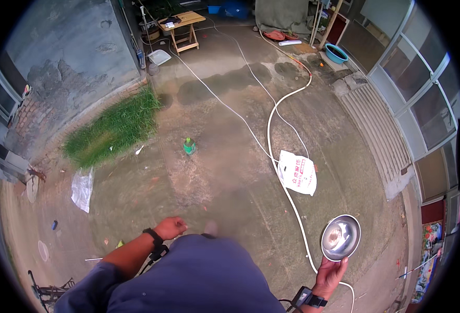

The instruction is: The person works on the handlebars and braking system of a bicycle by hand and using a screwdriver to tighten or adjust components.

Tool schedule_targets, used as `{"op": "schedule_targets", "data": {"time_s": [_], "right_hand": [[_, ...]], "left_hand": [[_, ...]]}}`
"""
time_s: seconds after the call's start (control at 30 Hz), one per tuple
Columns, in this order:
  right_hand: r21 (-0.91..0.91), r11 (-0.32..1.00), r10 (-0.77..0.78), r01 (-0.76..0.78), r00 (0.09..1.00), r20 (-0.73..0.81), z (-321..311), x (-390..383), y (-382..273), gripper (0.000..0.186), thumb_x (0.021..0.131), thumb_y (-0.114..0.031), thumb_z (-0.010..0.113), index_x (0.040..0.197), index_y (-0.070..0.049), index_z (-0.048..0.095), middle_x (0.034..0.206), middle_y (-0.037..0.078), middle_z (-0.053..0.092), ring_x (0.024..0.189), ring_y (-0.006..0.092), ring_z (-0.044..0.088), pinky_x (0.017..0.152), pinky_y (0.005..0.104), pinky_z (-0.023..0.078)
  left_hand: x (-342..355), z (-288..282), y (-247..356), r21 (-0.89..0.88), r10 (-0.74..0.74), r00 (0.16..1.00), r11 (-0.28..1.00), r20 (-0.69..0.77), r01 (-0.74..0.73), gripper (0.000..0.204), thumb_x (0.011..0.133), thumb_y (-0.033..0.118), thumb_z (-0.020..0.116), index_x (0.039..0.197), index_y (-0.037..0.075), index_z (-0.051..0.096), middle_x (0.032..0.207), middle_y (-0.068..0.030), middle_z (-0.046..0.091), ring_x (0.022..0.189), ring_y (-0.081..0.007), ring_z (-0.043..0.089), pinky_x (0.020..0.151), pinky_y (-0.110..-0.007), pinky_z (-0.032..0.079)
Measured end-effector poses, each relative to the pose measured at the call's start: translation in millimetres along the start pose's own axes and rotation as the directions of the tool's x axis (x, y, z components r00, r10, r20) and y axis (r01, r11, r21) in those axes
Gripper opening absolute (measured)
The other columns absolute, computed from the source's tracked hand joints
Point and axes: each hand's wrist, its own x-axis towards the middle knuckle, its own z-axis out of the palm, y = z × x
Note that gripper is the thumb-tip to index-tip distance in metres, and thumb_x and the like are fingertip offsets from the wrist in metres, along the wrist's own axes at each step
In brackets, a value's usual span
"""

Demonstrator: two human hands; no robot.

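My right hand [330, 274] is raised at the lower right and holds a round shiny metal bowl [340, 237] by its near rim; something brownish lies inside it. My left hand [170, 227] hangs closed in a loose fist at the lower middle, with a black band on the wrist, and nothing shows in it. Both forearms come out of my blue-grey clothing [198, 276]. On the concrete yard floor ahead stands a small green bottle [189, 146].
A white hose [271, 130] snakes across the yard past a white plastic bag [298, 172]. A grass patch [112, 130] lies by the left wall. A wooden folding table [183, 28] stands at the back. A teal basin [336, 53] and glazed doors are on the right.
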Motion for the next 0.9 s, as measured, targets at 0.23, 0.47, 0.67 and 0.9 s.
{"op": "schedule_targets", "data": {"time_s": [0.23, 0.47, 0.67, 0.9], "right_hand": [[0.013, 0.992, 0.123, -0.126, 0.981, 0.153, 57.3, 56.9, 33.4, 0.066, 0.105, -0.032, 0.07, 0.156, 0.001, 0.045, 0.16, 0.017, 0.053, 0.145, 0.0304, 0.055, 0.122, 0.0484, 0.047], [-0.015, 0.978, 0.208, -0.21, 0.952, 0.224, 103.6, 116.5, 62.2, 0.067, 0.105, -0.031, 0.069, 0.158, 0.002, 0.043, 0.161, 0.018, 0.052, 0.146, 0.0319, 0.054, 0.122, 0.0501, 0.048], [-0.054, 0.962, 0.269, -0.267, 0.901, 0.34, 132.1, 178.6, 80.1, 0.069, 0.103, -0.031, 0.072, 0.158, 0.001, 0.044, 0.161, 0.017, 0.052, 0.146, 0.0322, 0.054, 0.122, 0.0513, 0.047], [-0.06, 0.964, 0.263, -0.26, 0.893, 0.364, 134.4, 248.0, 62.7, 0.073, 0.1, -0.033, 0.075, 0.158, 0.0, 0.045, 0.162, 0.016, 0.052, 0.146, 0.0314, 0.054, 0.123, 0.0513, 0.046]], "left_hand": [[-8.3, -23.0, -44.2, -0.215, -0.081, 0.992, 0.975, -0.098, 0.058, 0.034, 0.1, 0.035, 0.074, 0.109, 0.003, 0.072, 0.096, -0.0106, 0.079, 0.085, -0.0197, 0.076, 0.081, -0.037, 0.06], [-34.7, -13.3, -54.4, -0.279, -0.22, 0.958, 0.946, -0.186, 0.163, 0.036, 0.102, 0.036, 0.073, 0.11, 0.001, 0.071, 0.096, -0.0119, 0.079, 0.088, -0.0199, 0.078, 0.082, -0.036, 0.06], [-37.6, 14.2, -46.8, -0.434, -0.281, 0.929, 0.887, -0.242, 0.155, 0.034, 0.102, 0.032, 0.072, 0.112, -0.001, 0.071, 0.097, -0.0128, 0.079, 0.09, -0.0205, 0.079, 0.082, -0.036, 0.06], [-20.2, 47.3, 4.7, -0.512, -0.311, 0.913, 0.847, -0.263, 0.141, 0.029, 0.103, 0.026, 0.073, 0.112, -0.002, 0.071, 0.097, -0.0125, 0.078, 0.087, -0.0203, 0.078, 0.08, -0.036, 0.06]]}}
